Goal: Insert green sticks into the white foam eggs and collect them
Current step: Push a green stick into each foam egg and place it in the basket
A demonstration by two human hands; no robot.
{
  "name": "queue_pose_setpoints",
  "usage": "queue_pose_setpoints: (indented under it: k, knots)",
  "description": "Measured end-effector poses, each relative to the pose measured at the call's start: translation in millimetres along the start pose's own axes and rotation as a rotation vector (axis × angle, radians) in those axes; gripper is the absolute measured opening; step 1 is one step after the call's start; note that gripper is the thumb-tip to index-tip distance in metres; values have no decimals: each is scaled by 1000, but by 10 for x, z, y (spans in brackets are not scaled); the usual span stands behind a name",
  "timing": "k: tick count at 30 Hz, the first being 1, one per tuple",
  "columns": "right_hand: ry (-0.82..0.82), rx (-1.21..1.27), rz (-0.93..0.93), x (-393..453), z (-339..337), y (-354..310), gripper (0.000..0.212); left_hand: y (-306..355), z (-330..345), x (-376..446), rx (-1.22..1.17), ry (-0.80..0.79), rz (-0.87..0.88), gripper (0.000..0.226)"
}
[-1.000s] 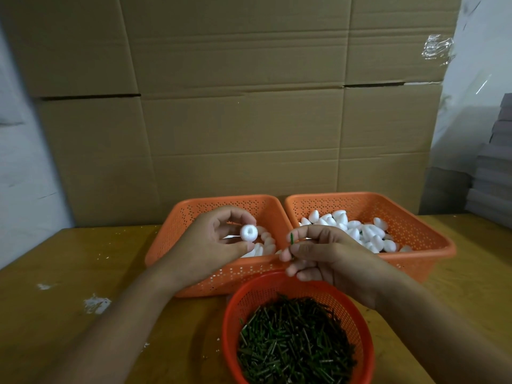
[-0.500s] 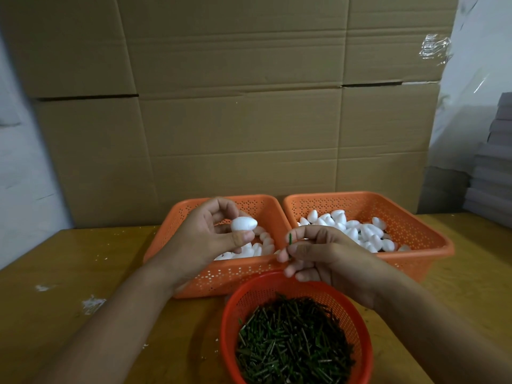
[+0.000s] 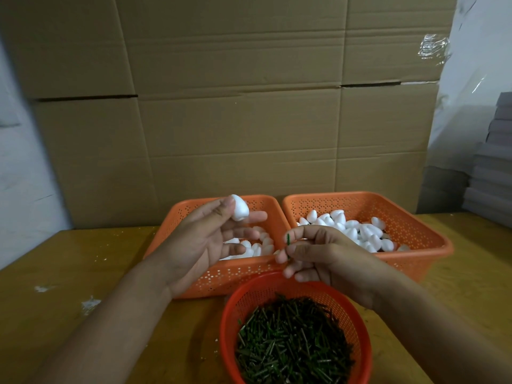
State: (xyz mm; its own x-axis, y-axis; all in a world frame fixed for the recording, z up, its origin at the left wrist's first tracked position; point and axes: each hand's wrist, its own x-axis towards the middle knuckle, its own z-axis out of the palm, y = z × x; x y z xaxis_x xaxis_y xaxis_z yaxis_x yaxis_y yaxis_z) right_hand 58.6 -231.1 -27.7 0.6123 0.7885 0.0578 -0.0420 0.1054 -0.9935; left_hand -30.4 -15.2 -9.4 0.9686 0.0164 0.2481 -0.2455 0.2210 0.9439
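Note:
My left hand (image 3: 206,241) pinches a white foam egg (image 3: 239,208) between thumb and forefinger, raised over the left orange basket (image 3: 177,217); its other fingers are spread out. My right hand (image 3: 321,254) pinches one green stick (image 3: 288,240) upright, just right of the left hand and apart from the egg. The left basket holds several eggs (image 3: 256,246), partly hidden by my left hand. The right orange basket (image 3: 424,231) holds a heap of plain white eggs (image 3: 357,230). Green sticks (image 3: 293,345) fill a round red basket (image 3: 230,314) nearest to me.
All three baskets stand on a wooden table (image 3: 83,267) with white foam crumbs (image 3: 90,303) on its left part. Large cardboard boxes (image 3: 249,120) form a wall right behind the baskets. Grey stacked sheets (image 3: 493,176) sit at the far right.
My left hand has raised the egg higher and spread its other fingers, turning the egg at the fingertips. My right hand with the stick has stayed nearly still.

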Motion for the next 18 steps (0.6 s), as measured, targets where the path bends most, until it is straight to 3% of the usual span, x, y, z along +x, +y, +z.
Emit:
queue_pose_setpoints:
  k: [5, 10, 18]
  knots:
    - [4, -5, 9, -4, 6, -5, 10, -13, -11, -6, 31, 40, -17, 44]
    - [32, -29, -6, -11, 3, 8, 12, -58, -31, -11, 182, 127, -59, 31]
    - [185, -171, -132, 17, 66, 14, 13, -79, -54, 1, 80, 147, -122, 22]
